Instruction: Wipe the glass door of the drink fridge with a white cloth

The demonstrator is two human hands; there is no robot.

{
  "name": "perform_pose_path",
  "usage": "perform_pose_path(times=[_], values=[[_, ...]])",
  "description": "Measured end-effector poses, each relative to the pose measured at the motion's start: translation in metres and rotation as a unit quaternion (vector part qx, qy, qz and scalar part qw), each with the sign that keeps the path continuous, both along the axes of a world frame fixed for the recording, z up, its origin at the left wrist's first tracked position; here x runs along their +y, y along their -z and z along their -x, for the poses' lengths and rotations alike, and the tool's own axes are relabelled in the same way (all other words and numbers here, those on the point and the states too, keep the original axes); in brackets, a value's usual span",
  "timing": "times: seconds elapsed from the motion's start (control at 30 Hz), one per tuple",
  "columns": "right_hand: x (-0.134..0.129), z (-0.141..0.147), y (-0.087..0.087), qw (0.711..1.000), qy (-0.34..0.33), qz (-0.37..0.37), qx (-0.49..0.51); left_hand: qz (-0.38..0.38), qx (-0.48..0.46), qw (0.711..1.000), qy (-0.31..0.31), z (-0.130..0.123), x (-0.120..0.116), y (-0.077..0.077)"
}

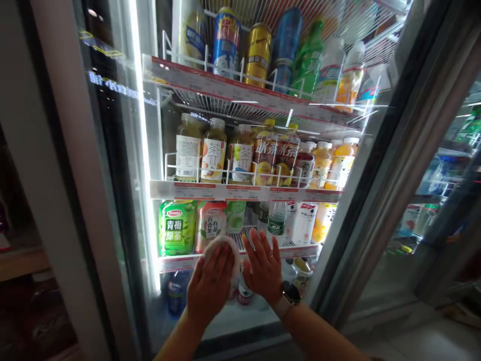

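My left hand (210, 283) presses a white cloth (225, 258) flat against the glass door (150, 321) of a lit drinks fridge. My right hand (262, 268) rests beside it on the glass, palm forward and fingers spread, holding nothing. A smartwatch (291, 296) sits on that wrist. Behind the glass, plastic bottles of tea (213, 151) and juice stand on a wire shelf, with cans (258, 54) above. A green carton-like drink pack (177, 228) stands just up and left of the cloth.
A grey door frame (376, 165) runs diagonally on the right, and a second fridge door (432, 200) with more drinks lies beyond it. A pale pillar (63, 150) stands on the left, and a tiled floor (413, 341) shows at lower right.
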State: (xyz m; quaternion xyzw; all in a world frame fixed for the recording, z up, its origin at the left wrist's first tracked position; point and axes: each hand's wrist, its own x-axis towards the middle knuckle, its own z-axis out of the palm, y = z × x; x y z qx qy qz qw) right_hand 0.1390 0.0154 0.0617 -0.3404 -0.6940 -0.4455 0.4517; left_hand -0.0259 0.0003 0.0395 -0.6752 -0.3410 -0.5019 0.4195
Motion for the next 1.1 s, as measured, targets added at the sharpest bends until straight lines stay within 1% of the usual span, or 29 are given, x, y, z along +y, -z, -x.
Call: perform_pose_path(times=[0.1,0.17,0.23,0.3,0.4,0.53,0.6,0.7,0.77,0.83,0.87,0.93,1.0,1.1], values=[[-0.001,0.001,-0.001,1.000,-0.008,0.008,0.003,-0.021,-0.009,0.999,-0.032,0.033,-0.002,-0.021],[-0.001,0.001,0.000,1.000,-0.011,0.008,0.005,-0.035,-0.024,0.998,-0.054,0.054,-0.002,-0.031],[-0.001,0.001,0.001,1.000,-0.009,0.006,0.004,-0.037,-0.061,0.995,-0.069,0.068,-0.002,-0.037],[0.000,0.001,0.002,1.000,-0.002,0.006,0.005,-0.033,-0.096,0.992,-0.077,0.073,-0.001,-0.039],[0.000,0.001,0.004,1.000,-0.001,0.011,0.007,-0.028,-0.120,0.989,-0.080,0.063,0.001,-0.036],[0.001,0.002,0.003,1.000,-0.001,0.006,0.007,-0.040,-0.081,0.994,-0.063,0.027,0.003,-0.024],[0.001,0.002,0.002,1.000,-0.003,0.005,0.007,-0.034,-0.057,0.997,-0.048,0.006,0.003,-0.012],[0.001,0.002,0.002,1.000,-0.011,0.000,0.011,-0.005,-0.036,0.999,-0.021,-0.022,0.002,0.010],[0.002,0.002,0.003,1.000,-0.010,-0.003,0.010,0.004,-0.034,0.999,-0.003,-0.034,0.002,0.023],[0.003,0.001,0.003,1.000,-0.005,-0.006,0.008,0.003,-0.039,0.999,0.010,-0.039,0.002,0.030],[0.003,0.001,0.003,1.000,-0.002,-0.008,0.007,0.001,-0.035,0.999,0.018,-0.038,0.002,0.030],[0.003,0.000,0.003,1.000,-0.004,-0.014,0.006,0.005,-0.023,0.999,0.030,-0.032,0.002,0.026],[0.003,0.000,0.003,1.000,-0.007,-0.012,0.006,0.011,-0.017,0.999,0.028,-0.021,0.001,0.015],[0.001,-0.001,0.004,1.000,-0.011,0.005,0.003,-0.004,-0.032,0.999,-0.011,0.007,-0.001,-0.005]])
